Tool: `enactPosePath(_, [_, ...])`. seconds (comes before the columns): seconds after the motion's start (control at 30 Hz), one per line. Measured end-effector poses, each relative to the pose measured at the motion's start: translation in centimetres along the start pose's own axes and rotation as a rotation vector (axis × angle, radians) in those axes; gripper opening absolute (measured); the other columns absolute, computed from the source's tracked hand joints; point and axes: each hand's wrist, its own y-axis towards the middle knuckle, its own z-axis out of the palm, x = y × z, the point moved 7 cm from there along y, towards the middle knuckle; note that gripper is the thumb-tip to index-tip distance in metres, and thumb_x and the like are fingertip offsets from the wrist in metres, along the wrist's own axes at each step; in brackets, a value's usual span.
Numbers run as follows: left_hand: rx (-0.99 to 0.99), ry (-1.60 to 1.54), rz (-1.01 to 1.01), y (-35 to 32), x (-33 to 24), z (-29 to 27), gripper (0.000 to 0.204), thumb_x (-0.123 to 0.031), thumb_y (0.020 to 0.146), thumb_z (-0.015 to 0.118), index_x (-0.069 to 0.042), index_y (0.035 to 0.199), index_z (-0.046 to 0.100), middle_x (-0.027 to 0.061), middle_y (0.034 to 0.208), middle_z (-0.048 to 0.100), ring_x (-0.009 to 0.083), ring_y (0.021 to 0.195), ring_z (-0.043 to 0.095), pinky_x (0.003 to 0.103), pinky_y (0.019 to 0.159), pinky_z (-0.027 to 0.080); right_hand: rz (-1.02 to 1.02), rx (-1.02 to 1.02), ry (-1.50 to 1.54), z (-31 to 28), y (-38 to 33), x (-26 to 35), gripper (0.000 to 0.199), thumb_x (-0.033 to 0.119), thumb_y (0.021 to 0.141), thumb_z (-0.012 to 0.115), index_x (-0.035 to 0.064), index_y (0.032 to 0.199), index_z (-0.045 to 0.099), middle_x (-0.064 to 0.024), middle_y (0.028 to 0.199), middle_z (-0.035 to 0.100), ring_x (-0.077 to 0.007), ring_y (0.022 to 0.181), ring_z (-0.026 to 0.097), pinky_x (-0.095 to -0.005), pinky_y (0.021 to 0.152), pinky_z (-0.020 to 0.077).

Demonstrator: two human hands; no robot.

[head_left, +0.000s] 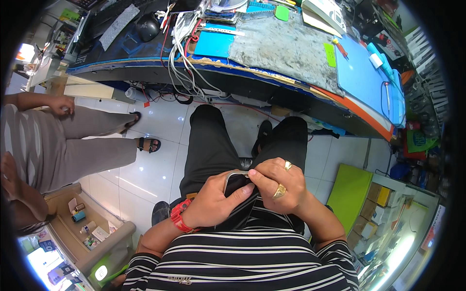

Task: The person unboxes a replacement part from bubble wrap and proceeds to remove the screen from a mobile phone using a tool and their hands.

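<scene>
Over my lap, both hands hold a thin dark flat piece with a rounded silver rim [227, 180], like a phone frame; most of it is hidden by my fingers. My left hand [209, 202], below a red wristwatch [180, 216], grips its left side with the thumb across the front and the fingers behind. At the upper right corner, my right hand [282, 186] pinches the rim between thumb and curled fingers. Two gold rings are on that hand.
Ahead stands a cluttered workbench with a worn grey mat [279, 48], a bundle of white cables [180, 46], a black mouse [148, 26] and a blue pad [361, 68]. A person [92, 131] sits at the left. At the right is a glass display case [388, 218].
</scene>
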Motion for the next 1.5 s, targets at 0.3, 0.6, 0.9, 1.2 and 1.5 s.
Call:
enactPosePath(0.3, [0.070,0.075,0.119,0.1,-1.5,0.2,0.030,-0.020,0.100,0.068,0.005,0.117,0.066,0.0144,0.103,0.073,0.0228,0.095,0.070,0.034,0.087,0.053,0.074,0.023,0.067,-1.2,0.7,0.3,0.041,-0.004,0.058,0.074,-0.0035,0.099,0.071,-0.0117,0.085,0.068,-0.0244,0.069,0.067,-0.0323,0.053,0.0531])
enactPosePath(0.6, [0.138,0.119,0.140,-0.2,-2.2,0.6,0.034,-0.021,0.099,0.069,0.005,0.120,0.065,0.0146,0.108,0.070,0.0229,0.097,0.068,0.035,0.089,0.052,0.210,0.078,0.190,-1.9,1.5,0.0,0.032,-0.011,0.068,0.074,-0.0002,0.098,0.070,-0.0116,0.086,0.069,-0.0259,0.068,0.067,-0.0330,0.054,0.0514])
enactPosePath(0.9, [0.109,-0.043,0.175,-1.4,-1.9,1.0,0.041,-0.020,0.102,0.064,0.002,0.134,0.053,0.0107,0.105,0.068,0.0148,0.095,0.063,0.033,0.088,0.049,0.378,0.214,0.395,-2.6,2.5,-0.2,0.024,-0.006,0.078,0.076,0.0014,0.101,0.073,-0.0099,0.084,0.070,-0.0258,0.071,0.067,-0.0362,0.063,0.0488])
enactPosePath(1.2, [0.199,-0.045,-0.144,-2.4,-2.6,-0.3,0.040,-0.023,0.104,0.047,0.002,0.134,0.052,-0.0013,0.073,0.050,0.0060,0.069,0.042,0.027,0.067,0.036,0.457,0.251,0.448,-2.2,3.0,0.2,0.022,-0.004,0.080,0.074,0.0012,0.101,0.075,-0.0103,0.083,0.070,-0.0247,0.067,0.066,-0.0353,0.062,0.0495])
enactPosePath(1.5, [0.159,-0.105,-0.168,-2.4,-2.3,-0.2,0.043,-0.024,0.099,0.042,0.004,0.128,0.057,0.0052,0.086,0.056,0.0110,0.081,0.047,0.029,0.076,0.037,0.610,0.265,0.594,-1.6,2.9,-0.4,0.016,-0.003,0.083,0.072,-0.0034,0.099,0.076,-0.0128,0.079,0.069,-0.0227,0.060,0.065,-0.0322,0.055,0.0508])
